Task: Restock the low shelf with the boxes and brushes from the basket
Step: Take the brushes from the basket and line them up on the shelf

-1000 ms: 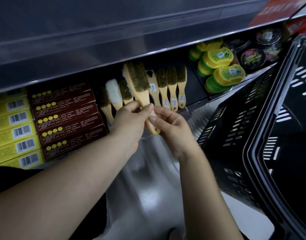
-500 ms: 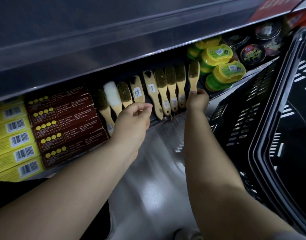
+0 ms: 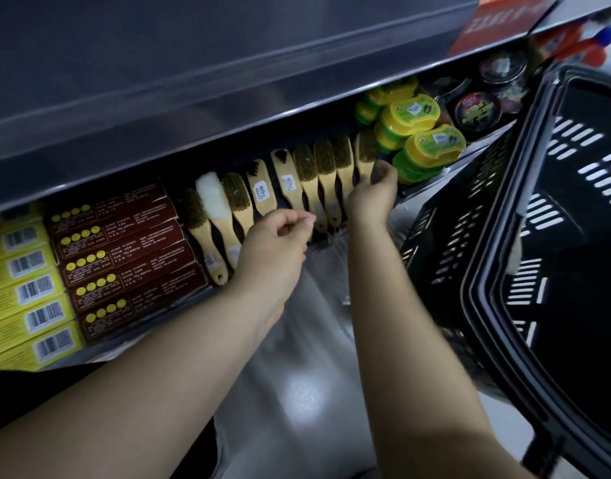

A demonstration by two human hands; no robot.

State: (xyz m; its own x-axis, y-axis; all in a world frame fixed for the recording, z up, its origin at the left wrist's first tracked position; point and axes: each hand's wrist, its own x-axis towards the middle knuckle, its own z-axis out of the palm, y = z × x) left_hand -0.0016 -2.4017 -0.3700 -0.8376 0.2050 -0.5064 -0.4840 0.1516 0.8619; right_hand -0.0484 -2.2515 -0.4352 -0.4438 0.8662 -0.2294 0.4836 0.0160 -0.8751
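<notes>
A wooden-handled brush (image 3: 365,152) stands at the right end of the brush row (image 3: 307,167) on the low shelf (image 3: 148,326), its handle gripped by the curled fingers of the right hand (image 3: 373,198). The left hand (image 3: 273,247) hovers over the row's middle, fingers curled in with nothing visible in them. Maroon boxes (image 3: 124,250) lie to the left, a black basket (image 3: 445,236) to the right.

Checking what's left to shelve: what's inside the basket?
Inside the basket only dark slotted walls show, no stock visible. Its lower end is cut off by the frame.
</notes>
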